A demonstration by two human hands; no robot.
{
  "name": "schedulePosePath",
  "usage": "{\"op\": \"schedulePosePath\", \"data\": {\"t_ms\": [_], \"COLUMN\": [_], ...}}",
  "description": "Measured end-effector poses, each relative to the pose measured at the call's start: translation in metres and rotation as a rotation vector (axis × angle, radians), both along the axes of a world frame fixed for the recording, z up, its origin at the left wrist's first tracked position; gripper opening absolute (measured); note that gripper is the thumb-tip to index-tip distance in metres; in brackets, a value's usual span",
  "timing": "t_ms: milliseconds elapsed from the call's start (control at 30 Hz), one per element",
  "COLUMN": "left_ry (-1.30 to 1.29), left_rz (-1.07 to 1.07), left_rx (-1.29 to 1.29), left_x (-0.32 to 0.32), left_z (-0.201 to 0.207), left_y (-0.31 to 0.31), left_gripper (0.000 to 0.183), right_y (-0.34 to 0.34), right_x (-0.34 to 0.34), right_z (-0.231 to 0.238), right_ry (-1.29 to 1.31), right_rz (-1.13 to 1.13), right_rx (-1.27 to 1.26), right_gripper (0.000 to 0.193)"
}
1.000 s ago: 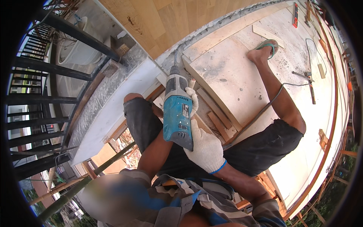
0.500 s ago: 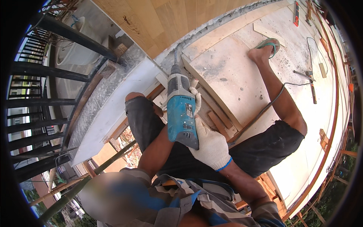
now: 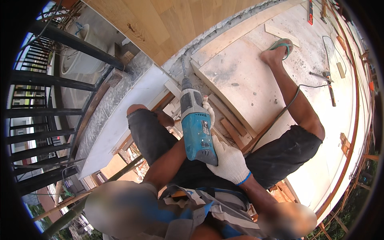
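Note:
A teal and grey rotary hammer drill (image 3: 197, 126) lies lengthwise in front of me, tilted slightly left at its chuck end. My right hand (image 3: 229, 159), in a white knit glove with blue cuff trim, is closed around its rear handle. From beneath the tool, my left hand (image 3: 208, 109) wraps it near the front; only its gloved fingers show on the right side, the rest is hidden. The drill bit (image 3: 184, 69) reaches the rough grey concrete strip (image 3: 174, 66) by the corner of the wood-plank floor (image 3: 160, 30).
Pale boards (image 3: 240, 86) lie to the right, with a hammer (image 3: 331, 90), a red level (image 3: 310, 12) and the power cord (image 3: 276, 118). Black metal railing (image 3: 48, 80) stands at left, a white tub (image 3: 80, 58) beyond it. Gaps between timbers open below my legs.
The drill's body has shifted slightly right and nearer to me in the picture, with both hands still on it. The bit stays at the concrete strip.

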State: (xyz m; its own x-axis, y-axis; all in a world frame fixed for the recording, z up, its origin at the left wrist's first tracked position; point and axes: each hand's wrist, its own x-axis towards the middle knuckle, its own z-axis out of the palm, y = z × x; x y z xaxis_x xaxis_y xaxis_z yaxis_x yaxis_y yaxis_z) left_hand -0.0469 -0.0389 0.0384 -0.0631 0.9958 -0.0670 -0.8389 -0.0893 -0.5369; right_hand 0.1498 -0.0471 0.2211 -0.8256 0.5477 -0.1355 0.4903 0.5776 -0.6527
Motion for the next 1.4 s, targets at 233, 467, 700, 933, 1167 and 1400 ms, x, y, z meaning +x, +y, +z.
{"op": "schedulePosePath", "data": {"t_ms": [233,467,700,933,1167,1400], "left_ry": [-0.004,0.004,0.056,0.142,0.083,0.184], "left_rz": [0.012,0.013,0.055,-0.016,0.013,-0.109], "left_rx": [-0.010,-0.061,-0.027,-0.079,-0.097,-0.055], "left_x": [-0.001,-0.008,-0.024,-0.046,-0.042,0.000], "left_z": [0.005,-0.001,0.013,0.038,0.023,-0.007], "left_y": [0.000,-0.003,0.002,-0.013,-0.005,0.001], "left_gripper": [0.074,0.075,0.079,0.088,0.086,0.082], "right_y": [-0.010,-0.007,-0.011,-0.018,-0.009,0.023], "right_x": [-0.005,-0.012,-0.039,-0.054,-0.049,0.034], "right_z": [-0.007,0.000,-0.003,0.005,0.001,-0.005], "right_ry": [-0.019,-0.002,-0.034,-0.119,0.033,0.140], "right_rz": [-0.027,-0.015,0.005,0.076,0.009,-0.183], "right_rx": [0.024,0.066,0.099,0.071,0.035,-0.271], "right_gripper": [0.090,0.086,0.093,0.093,0.087,0.085]}}
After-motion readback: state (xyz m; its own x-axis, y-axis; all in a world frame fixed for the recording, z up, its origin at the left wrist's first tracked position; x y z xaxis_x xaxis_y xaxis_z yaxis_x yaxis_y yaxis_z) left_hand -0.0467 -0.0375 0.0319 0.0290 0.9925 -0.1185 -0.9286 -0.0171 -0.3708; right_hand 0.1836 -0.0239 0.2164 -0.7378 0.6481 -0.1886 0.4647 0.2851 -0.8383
